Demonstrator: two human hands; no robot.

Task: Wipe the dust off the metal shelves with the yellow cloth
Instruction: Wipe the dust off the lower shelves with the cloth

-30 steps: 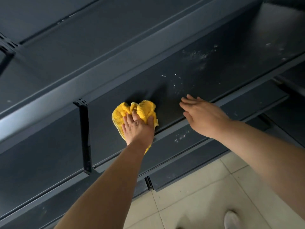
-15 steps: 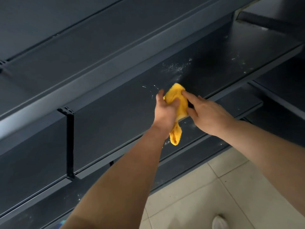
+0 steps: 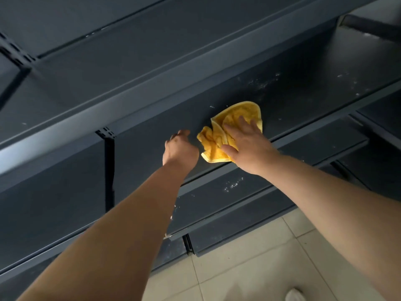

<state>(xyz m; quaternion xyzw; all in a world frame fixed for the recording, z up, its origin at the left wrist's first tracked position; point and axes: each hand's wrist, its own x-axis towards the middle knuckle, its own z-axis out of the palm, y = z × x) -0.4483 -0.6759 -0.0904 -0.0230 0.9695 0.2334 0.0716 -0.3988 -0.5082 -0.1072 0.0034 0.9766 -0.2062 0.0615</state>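
The yellow cloth [image 3: 219, 135] lies crumpled on the dark metal shelf [image 3: 303, 90], near its front edge. My right hand [image 3: 245, 142] presses flat on the cloth with spread, straight fingers. My left hand [image 3: 179, 148] hovers just left of the cloth, fingers loosely curled and holding nothing. White dust specks [image 3: 262, 83] sit on the shelf beyond the cloth to the right.
Another shelf [image 3: 108, 68] hangs above, with a slotted upright [image 3: 108, 161] at the left. A lower shelf [image 3: 249, 192] carries white dust [image 3: 233, 185]. Pale floor tiles [image 3: 249, 268] lie below, with a white shoe tip [image 3: 295, 295] at the bottom edge.
The cloth passed from my left hand to my right hand. My left hand let go and drew back to the left; my right hand now presses the cloth flat farther right.
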